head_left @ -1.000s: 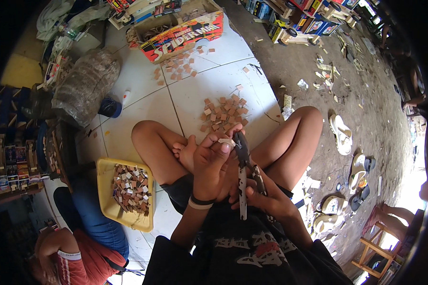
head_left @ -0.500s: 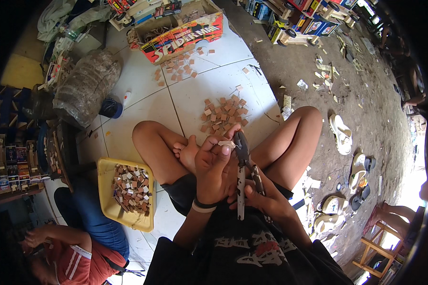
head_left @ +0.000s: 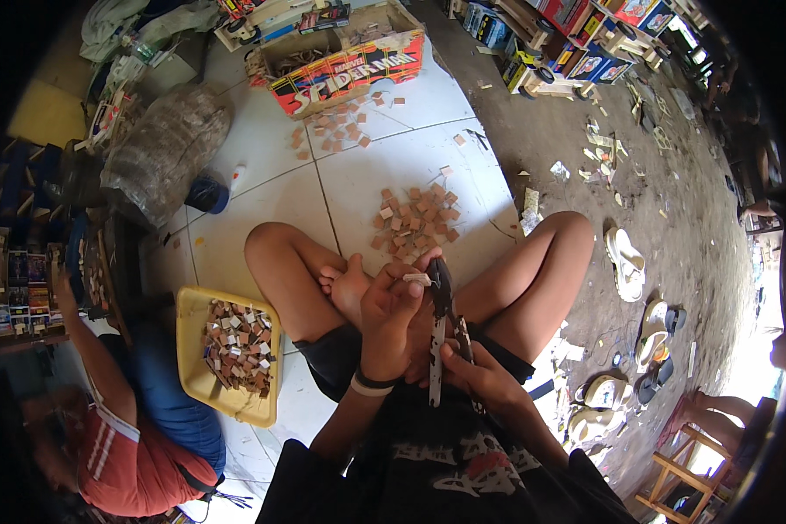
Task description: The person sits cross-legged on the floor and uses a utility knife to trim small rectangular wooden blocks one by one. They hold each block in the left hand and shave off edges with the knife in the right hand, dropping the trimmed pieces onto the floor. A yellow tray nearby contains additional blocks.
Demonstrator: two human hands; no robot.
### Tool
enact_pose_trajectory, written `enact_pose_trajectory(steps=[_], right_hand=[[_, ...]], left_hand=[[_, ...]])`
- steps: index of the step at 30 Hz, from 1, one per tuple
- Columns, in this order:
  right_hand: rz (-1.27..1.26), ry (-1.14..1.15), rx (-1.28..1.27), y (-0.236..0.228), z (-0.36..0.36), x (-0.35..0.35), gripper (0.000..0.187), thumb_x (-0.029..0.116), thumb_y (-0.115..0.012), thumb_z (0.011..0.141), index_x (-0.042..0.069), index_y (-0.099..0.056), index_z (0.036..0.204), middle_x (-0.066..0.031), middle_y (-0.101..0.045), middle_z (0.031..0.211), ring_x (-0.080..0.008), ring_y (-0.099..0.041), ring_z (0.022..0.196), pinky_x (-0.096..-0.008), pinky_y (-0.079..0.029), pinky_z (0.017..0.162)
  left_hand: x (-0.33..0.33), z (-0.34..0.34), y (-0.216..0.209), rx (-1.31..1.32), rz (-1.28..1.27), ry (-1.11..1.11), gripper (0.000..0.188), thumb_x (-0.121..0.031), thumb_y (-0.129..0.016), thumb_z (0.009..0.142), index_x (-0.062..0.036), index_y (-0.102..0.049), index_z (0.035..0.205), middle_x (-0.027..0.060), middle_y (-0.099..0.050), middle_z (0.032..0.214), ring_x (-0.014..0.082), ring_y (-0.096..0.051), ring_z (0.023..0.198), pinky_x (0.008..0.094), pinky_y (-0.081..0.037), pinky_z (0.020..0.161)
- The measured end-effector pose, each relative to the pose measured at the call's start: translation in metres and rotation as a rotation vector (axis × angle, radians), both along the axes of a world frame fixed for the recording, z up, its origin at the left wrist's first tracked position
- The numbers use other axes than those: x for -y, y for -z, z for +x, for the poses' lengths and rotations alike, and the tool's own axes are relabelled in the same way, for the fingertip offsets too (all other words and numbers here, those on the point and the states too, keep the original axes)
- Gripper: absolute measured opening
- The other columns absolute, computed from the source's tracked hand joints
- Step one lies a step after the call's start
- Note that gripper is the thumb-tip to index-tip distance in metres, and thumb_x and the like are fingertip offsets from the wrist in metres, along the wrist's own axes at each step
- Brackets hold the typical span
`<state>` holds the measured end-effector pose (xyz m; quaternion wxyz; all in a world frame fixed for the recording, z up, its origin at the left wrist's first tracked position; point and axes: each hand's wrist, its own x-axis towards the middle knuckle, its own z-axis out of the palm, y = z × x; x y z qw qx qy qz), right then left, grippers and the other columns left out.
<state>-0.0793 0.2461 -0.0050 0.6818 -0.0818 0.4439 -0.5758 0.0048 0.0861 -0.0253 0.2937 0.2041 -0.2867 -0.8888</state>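
Note:
Between the thumb and fingers of my left hand (head_left: 386,316) is pinched a small flat wooden piece (head_left: 417,279), with what looks like thin wire at its end. My right hand (head_left: 482,375) is wrapped round the worn handles of dark pliers (head_left: 440,301). Their jaws point away from me and meet the wire end of the piece; whether they bite on it I cannot tell. Just beyond my hands, a pile of small square wooden pieces (head_left: 415,218) lies on the white tiles, several with thin wires sticking out.
To my left stands a yellow tub (head_left: 275,384) of similar pieces. Beside it sits a person in a red shirt (head_left: 135,467). A printed cardboard box (head_left: 358,77) and scattered pieces lie at the far side. Sandals (head_left: 624,262) rest on the dirt floor at right, with wooden toy trucks (head_left: 576,65) beyond.
The person at left has stretched an arm toward the shelf. My hands and the pliers have shifted slightly down in view, still at the same wooden piece. The whole view has moved a little.

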Motion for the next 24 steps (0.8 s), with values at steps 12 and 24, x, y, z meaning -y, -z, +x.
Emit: enact_pose_trajectory(steps=[12, 24], right_hand=[[0.183, -0.082, -0.908, 0.051, 0.014, 0.001, 0.027, 0.028, -0.063, 0.11, 0.002, -0.058, 0.111, -0.009, -0.066, 0.075, -0.018, -0.065, 0.069, -0.0395, -0.051, 0.064], [0.284, 0.1, -0.758, 0.034, -0.038, -0.012, 0.041, 0.024, -0.059, 0.112, 0.0, -0.054, 0.144, -0.0076, -0.07, 0.098, -0.0153, -0.068, 0.089, -0.0314, -0.057, 0.079]], left_hand=[[0.011, 0.018, 0.042, 0.128, -0.086, -0.006, 0.023, -0.015, -0.07, 0.105, -0.0001, -0.059, 0.119, 0.023, -0.06, 0.152, 0.0257, -0.06, 0.139, 0.0364, -0.051, 0.115], [0.154, -0.091, 0.132, 0.956, -1.101, -0.333, 0.038, -0.019, -0.076, 0.094, -0.0042, -0.065, 0.128, 0.0205, -0.07, 0.126, 0.0398, -0.07, 0.112, 0.0439, -0.057, 0.098]])
